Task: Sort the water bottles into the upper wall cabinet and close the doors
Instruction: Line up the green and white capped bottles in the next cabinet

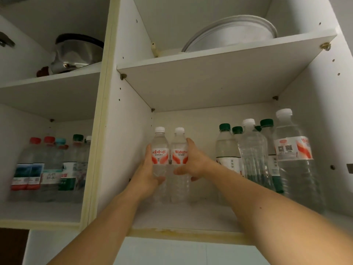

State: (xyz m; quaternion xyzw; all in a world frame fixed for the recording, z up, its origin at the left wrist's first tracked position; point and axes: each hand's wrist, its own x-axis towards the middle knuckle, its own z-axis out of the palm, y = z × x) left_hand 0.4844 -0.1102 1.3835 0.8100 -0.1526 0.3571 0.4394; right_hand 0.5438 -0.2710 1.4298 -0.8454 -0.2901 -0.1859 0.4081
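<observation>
Two small clear bottles with white caps and red-and-white labels stand side by side on the lower shelf [183,217] of the open right-hand cabinet bay. My left hand [150,173] grips the left bottle [160,144] from its left side. My right hand [193,161] grips the right bottle [178,146] from its right side, thumb across the front. Both bottles are upright and touch each other. Their bases are partly hidden by my hands.
Several larger bottles with green and white caps [254,155] fill the right of the same shelf. The left bay holds several bottles with red, blue and green caps [47,169]. White basins [235,33] and a steel pot [76,52] sit on the upper shelves.
</observation>
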